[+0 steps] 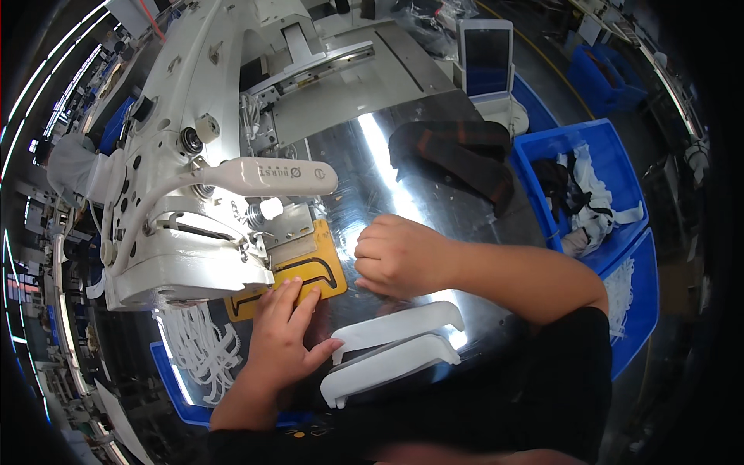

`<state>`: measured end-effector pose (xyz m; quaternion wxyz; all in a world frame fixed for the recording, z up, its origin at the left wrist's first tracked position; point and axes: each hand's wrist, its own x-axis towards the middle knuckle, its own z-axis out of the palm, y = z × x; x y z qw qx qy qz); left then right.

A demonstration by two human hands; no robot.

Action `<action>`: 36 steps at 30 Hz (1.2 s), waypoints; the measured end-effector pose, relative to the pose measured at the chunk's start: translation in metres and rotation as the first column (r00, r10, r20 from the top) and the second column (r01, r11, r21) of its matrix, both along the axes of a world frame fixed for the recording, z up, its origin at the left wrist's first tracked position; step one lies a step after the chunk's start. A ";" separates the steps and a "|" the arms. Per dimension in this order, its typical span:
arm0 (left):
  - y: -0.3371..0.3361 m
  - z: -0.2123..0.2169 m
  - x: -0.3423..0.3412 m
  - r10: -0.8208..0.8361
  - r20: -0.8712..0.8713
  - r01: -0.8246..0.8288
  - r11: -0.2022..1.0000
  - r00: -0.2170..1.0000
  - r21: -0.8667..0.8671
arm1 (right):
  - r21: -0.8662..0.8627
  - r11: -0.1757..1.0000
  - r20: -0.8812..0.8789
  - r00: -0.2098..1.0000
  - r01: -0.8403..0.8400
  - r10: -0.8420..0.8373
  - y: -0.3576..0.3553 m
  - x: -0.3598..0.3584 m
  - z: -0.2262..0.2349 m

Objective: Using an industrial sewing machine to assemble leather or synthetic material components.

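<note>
My left hand [285,333] lies with fingers apart on the yellow template plate [331,263], which has a dark curved slot. The plate sits on the metal table beneath the head of a white sewing machine [186,260]. Right of the plate, my right hand [403,256] is curled into a fist at the table surface; whatever it holds, if anything, is hidden. Two curved white pieces, an upper white piece [399,328] and a lower white piece [390,369], lie side by side near the table's front edge, just right of my left thumb.
Dark, faintly striped fabric pieces [457,159] rest on the far right of the table. A control screen [486,58] stands behind them. Along the right side, a blue bin [577,133] holds white and black cloth. White strips [203,349] hang into a blue bin at lower left.
</note>
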<state>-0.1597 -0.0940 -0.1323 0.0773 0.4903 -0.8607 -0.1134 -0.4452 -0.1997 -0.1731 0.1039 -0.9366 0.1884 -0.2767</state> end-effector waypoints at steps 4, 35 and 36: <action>0.001 -0.007 0.001 0.008 -0.006 -0.009 1.000 1.000 -0.021 | 0.015 1.000 -0.032 0.999 0.014 -0.013 0.000 -0.002 0.001; -0.006 -0.010 0.000 0.027 -0.141 -0.046 0.991 0.990 -0.129 | -0.329 0.875 -0.001 0.927 0.355 -0.376 -0.032 -0.041 0.033; -0.004 -0.010 0.001 0.044 -0.131 -0.059 0.992 0.990 -0.114 | -0.317 0.888 -0.008 0.935 0.333 -0.354 -0.025 -0.036 0.039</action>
